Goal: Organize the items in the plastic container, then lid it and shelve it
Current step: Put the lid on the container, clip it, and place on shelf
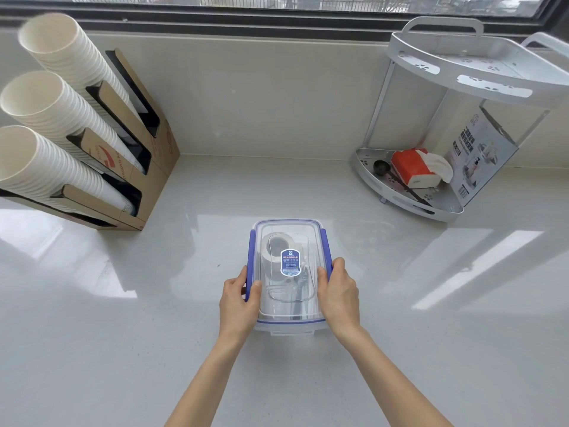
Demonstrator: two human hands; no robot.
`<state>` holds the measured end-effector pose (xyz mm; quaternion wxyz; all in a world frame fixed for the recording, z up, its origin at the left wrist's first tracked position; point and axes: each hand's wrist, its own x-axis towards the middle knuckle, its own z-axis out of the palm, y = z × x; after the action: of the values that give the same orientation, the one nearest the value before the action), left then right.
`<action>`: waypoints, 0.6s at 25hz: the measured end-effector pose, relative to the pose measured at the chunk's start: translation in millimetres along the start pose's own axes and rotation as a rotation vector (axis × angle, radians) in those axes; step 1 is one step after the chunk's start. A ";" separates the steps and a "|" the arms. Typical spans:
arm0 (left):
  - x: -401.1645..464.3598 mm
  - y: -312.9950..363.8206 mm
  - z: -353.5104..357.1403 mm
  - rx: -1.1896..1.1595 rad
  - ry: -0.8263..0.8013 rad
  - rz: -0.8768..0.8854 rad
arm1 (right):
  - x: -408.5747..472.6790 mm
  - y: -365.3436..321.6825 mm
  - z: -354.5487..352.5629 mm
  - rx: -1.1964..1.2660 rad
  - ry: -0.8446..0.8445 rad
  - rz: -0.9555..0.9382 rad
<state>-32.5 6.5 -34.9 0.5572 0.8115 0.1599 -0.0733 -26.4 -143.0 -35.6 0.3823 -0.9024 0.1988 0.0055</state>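
Observation:
A clear plastic container stands on the pale counter in the middle of the head view, with its clear lid on top. The lid has blue side clips and a blue label in the middle. Through the lid I see a white roll and dark cutlery inside. My left hand grips the left long side over the blue clip. My right hand grips the right long side, thumb lying on the lid.
A two-tier white corner shelf stands at the back right; its lower tier holds an orange tissue pack, a black scoop and a printed box. A cardboard holder with stacked paper cups occupies the left. A window runs along the back.

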 end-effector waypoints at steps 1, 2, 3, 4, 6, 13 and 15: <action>0.1 0.3 -0.2 0.003 -0.013 0.007 | 0.3 1.1 -0.8 0.002 -0.001 -0.001; 1.6 -0.7 -1.2 0.003 -0.030 0.000 | 0.5 2.3 -1.8 0.012 -0.004 -0.001; 3.7 -2.0 -2.8 -0.001 -0.038 -0.010 | 0.6 3.0 -2.9 0.033 -0.008 0.000; 4.4 -2.7 -4.0 -0.018 -0.048 -0.023 | 0.3 4.3 -4.3 0.059 -0.014 0.002; 3.9 -3.2 -4.8 -0.067 -0.064 -0.043 | -0.4 7.0 -8.6 0.108 -0.033 0.014; -0.6 -0.3 -7.8 -0.165 -0.087 -0.043 | -7.2 20.7 -15.3 0.204 -0.239 0.096; -0.8 -3.0 -8.1 -0.181 -0.080 -0.048 | -11.3 25.0 -14.8 0.248 -0.248 0.092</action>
<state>-34.8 14.9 -34.3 0.6322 0.7503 0.1630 -0.1040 -48.0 -165.0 -40.5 0.5117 -0.8307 0.1902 0.1094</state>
